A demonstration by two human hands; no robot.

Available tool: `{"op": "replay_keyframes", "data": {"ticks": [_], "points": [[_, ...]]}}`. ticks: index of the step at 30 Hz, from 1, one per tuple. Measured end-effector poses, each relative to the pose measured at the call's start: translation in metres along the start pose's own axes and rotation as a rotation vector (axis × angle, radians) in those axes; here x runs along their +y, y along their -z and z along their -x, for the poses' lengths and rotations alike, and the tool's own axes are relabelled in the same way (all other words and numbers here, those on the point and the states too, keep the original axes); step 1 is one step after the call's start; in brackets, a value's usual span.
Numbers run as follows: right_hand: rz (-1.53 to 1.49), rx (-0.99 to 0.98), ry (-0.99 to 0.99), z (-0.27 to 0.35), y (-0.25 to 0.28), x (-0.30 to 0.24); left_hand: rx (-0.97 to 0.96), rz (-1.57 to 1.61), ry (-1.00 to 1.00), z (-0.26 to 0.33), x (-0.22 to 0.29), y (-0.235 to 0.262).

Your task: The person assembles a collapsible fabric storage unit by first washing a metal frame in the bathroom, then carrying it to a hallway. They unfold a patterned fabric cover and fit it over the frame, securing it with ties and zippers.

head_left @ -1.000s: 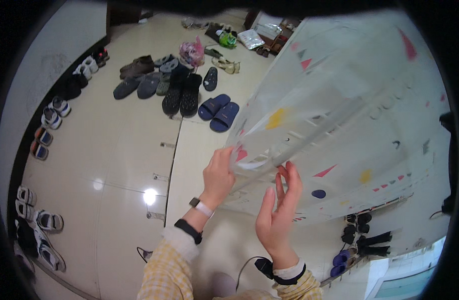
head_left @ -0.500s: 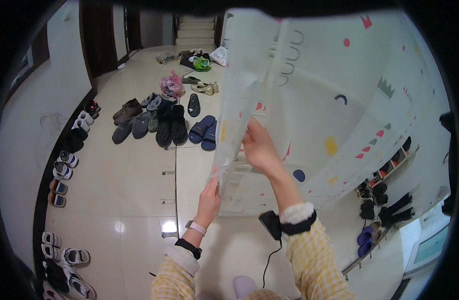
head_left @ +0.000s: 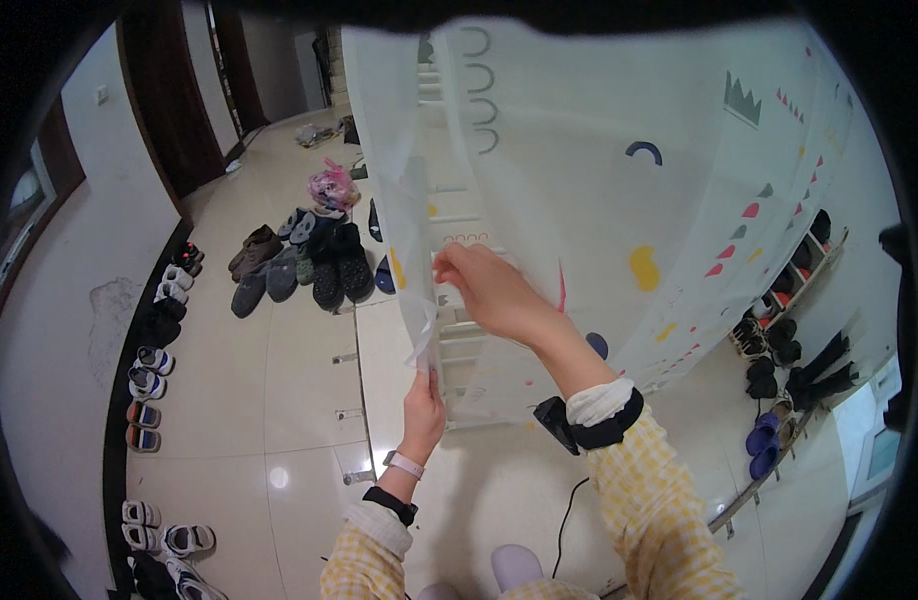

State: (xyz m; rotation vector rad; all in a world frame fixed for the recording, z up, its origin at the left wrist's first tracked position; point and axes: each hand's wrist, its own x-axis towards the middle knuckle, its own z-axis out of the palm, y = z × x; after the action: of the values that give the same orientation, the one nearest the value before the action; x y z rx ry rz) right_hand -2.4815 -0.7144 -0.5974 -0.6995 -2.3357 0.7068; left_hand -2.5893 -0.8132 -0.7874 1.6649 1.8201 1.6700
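Since a second ago the right hand (head_left: 484, 290) has risen along the patterned white curtain (head_left: 619, 200), pinching its edge higher up, while the left hand (head_left: 424, 405) grips the lower edge. Behind, a shoe rack (head_left: 814, 255) holds dark shoes.

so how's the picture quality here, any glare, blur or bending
Head view: fisheye bends the wall and the row of shoes into curves, with a black rim around the frame; a small glare spot shines on the glossy floor tiles; the translucent patterned sheet glows with light coming through it; the right hand and left hand on it look sharp, without motion blur.
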Motion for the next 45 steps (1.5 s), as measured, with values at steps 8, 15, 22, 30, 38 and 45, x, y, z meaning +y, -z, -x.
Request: {"op": "replay_keyframes", "data": {"ticks": [8, 15, 22, 30, 38, 45], "points": [[0.3, -0.067, 0.138, -0.009, -0.006, -0.001, -0.079, -0.061, 0.063, 0.006, -0.012, -0.006], [0.019, 0.098, -0.018, 0.015, 0.009, -0.014, 0.005, -0.172, -0.138, 0.002, -0.012, -0.004], [-0.168, 0.175, -0.324, 0.037, -0.012, -0.047, 0.1, -0.213, -0.157, 0.006, 0.006, -0.008], [-0.036, 0.337, -0.225, 0.027, -0.032, -0.037, 0.35, -0.047, -0.183, 0.0, 0.029, 0.012], [-0.029, 0.238, -0.053, 0.036, -0.017, -0.019, 0.285, 0.353, -0.117, -0.074, 0.098, 0.066], [-0.185, 0.107, -0.063, 0.044, -0.003, -0.021, 0.075, 0.193, 0.008, -0.11, 0.126, 0.06]]}}
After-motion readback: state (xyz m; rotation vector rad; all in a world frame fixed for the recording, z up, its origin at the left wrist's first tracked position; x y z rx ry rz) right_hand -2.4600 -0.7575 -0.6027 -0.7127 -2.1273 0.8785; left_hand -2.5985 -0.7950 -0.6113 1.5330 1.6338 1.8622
